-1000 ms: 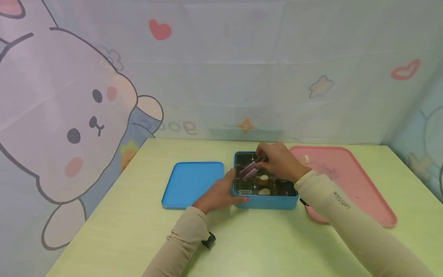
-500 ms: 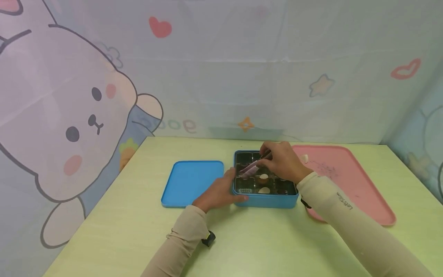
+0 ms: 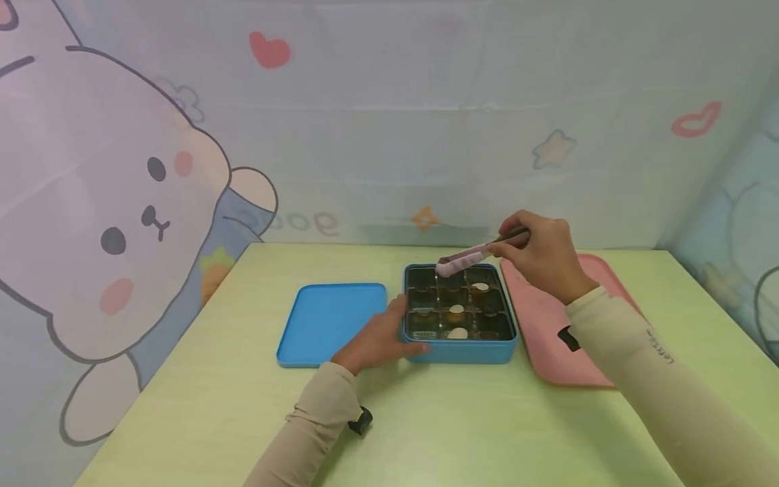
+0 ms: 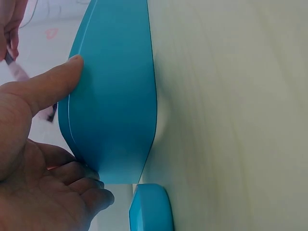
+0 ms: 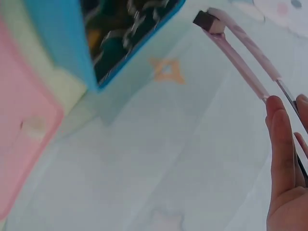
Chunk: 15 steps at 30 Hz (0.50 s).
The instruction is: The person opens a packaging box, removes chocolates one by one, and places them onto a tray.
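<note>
Work partway along: a two-toned block pinched in pink-tipped tongs, near an uncovered blue box

Before you is a pale yellow-green worktop. The blue box, divided into compartments, sits at the centre; its flat lid lies to the left and a pink tray just beside it on the right. Your left hand grips the box's near left corner, thumb on the front wall, fingers round the side. Your right hand holds the tongs, their tips raised by the box's back edge.

As far as you can judge, the work is in the middle. The lid is off. Inside the box show one pale piece in the right-hand column, a second pale piece in the middle column and a third pale piece in front of that. The other compartments are too dark to read surely. The block is not set down, and you cannot tell which way it is travelling.

Only the right wrist view shows the block clearly, one face dark, another pale; from your head, it is lost at the tips. That wrist view also reveals a blurred pale shape on the tray, out of sight from above. The left wrist view brings your thumb's contact with the box up close.
</note>
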### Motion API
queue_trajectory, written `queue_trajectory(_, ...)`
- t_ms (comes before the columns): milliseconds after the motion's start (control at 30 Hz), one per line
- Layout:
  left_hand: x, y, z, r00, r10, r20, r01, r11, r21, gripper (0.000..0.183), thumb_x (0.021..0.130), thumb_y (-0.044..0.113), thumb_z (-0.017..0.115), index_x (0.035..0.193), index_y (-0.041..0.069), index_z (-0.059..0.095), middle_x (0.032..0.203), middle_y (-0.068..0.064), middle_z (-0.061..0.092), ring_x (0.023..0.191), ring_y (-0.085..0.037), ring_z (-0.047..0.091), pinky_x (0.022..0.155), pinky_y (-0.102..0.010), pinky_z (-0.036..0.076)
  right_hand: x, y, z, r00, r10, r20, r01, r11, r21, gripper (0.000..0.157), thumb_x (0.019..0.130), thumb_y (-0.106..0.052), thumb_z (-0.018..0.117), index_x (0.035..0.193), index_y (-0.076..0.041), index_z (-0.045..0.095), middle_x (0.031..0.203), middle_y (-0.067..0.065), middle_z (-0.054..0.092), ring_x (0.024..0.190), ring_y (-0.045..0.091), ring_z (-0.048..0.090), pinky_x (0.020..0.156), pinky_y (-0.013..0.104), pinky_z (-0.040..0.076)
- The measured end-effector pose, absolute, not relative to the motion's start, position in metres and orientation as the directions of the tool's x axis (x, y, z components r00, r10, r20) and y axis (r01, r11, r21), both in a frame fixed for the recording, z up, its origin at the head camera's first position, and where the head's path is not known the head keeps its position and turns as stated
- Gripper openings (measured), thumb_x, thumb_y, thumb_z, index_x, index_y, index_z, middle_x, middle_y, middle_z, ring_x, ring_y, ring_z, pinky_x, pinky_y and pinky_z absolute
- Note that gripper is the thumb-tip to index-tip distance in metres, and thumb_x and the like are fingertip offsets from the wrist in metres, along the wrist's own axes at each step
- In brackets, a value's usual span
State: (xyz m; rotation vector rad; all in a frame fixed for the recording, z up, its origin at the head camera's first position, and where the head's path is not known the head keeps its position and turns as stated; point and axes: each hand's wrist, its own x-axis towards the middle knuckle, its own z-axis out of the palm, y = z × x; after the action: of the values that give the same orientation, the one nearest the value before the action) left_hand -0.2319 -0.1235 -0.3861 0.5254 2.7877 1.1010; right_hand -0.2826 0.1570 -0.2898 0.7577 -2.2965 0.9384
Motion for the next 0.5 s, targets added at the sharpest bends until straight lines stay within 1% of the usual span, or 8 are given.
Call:
queue_trajectory(67, -0.232, -0.124, -0.385, -0.937, 0.348, 0.032, 0.277, 0.683, 0.676, 0.097, 0.084, 0.034, 0.083, 0.16, 0.014, 0.025, 0.165, -0.012, 0.031, 0.149, -0.035, 0.037, 0.117, -0.055, 0.038, -0.283, 0.171, -0.286, -0.684, -0.242, 0.688, -0.655, 0.619, -0.433, 0.021, 0.083, -0.007, 0.081, 0.095, 0.003, 0.067, 0.084, 0.021, 0.076, 0.068, -0.016, 0.064, 0.063, 0.006, 0.05)
queue_trajectory(100, -0.232, -0.124, -0.384, -0.937, 0.347, 0.029, 0.275, 0.686, 0.674, 0.097, 0.084, 0.034, 0.083, 0.16, 0.014, 0.025, 0.166, -0.012, 0.029, 0.15, -0.035, 0.035, 0.118, -0.055, 0.038, -0.282, 0.178, -0.284, -0.681, -0.214, 0.7, -0.645, 0.626, -0.437, 0.022, 0.084, -0.007, 0.081, 0.096, 0.004, 0.067, 0.085, 0.023, 0.076, 0.068, -0.024, 0.058, 0.063, 0.001, 0.045)
queue_trajectory(167, -0.232, -0.124, -0.383, -0.938, 0.347, 0.024, 0.271, 0.685, 0.676, 0.097, 0.084, 0.034, 0.082, 0.16, 0.014, 0.025, 0.167, -0.012, 0.027, 0.151, -0.035, 0.033, 0.119, -0.055, 0.036, -0.282, 0.193, -0.283, -0.676, -0.151, 0.721, -0.618, 0.65, -0.443, 0.023, 0.084, -0.006, 0.08, 0.097, 0.006, 0.067, 0.086, 0.026, 0.075, 0.068, -0.036, 0.045, 0.064, -0.004, 0.038)
queue_trajectory(233, -0.233, -0.124, -0.384, -0.937, 0.35, 0.024, 0.273, 0.685, 0.676, 0.097, 0.085, 0.035, 0.082, 0.16, 0.015, 0.024, 0.167, -0.012, 0.026, 0.152, -0.035, 0.031, 0.12, -0.055, 0.035, -0.283, 0.21, -0.283, -0.681, -0.084, 0.728, -0.581, 0.667, -0.466, 0.024, 0.085, -0.007, 0.079, 0.099, 0.008, 0.067, 0.088, 0.03, 0.074, 0.068, -0.036, 0.045, 0.064, -0.005, 0.037)
queue_trajectory(367, -0.232, -0.125, -0.386, -0.936, 0.351, 0.02, 0.274, 0.691, 0.669, 0.098, 0.085, 0.037, 0.081, 0.161, 0.014, 0.023, 0.168, -0.012, 0.024, 0.153, -0.035, 0.029, 0.12, -0.055, 0.035, -0.289, 0.243, -0.293, -0.718, 0.044, 0.695, -0.475, 0.699, -0.535, 0.026, 0.088, -0.01, 0.077, 0.102, 0.008, 0.066, 0.093, 0.034, 0.073, 0.066, -0.036, 0.044, 0.061, -0.005, 0.036)
queue_trajectory(500, -0.231, -0.125, -0.387, -0.938, 0.346, 0.013, 0.266, 0.697, 0.665, 0.098, 0.086, 0.037, 0.08, 0.161, 0.014, 0.022, 0.169, -0.013, 0.021, 0.155, -0.035, 0.025, 0.121, -0.055, 0.033, -0.294, 0.272, -0.31, -0.762, 0.117, 0.637, -0.362, 0.738, -0.569, 0.03, 0.091, -0.014, 0.074, 0.106, 0.01, 0.065, 0.098, 0.035, 0.071, 0.064, -0.035, 0.041, 0.06, -0.002, 0.034)
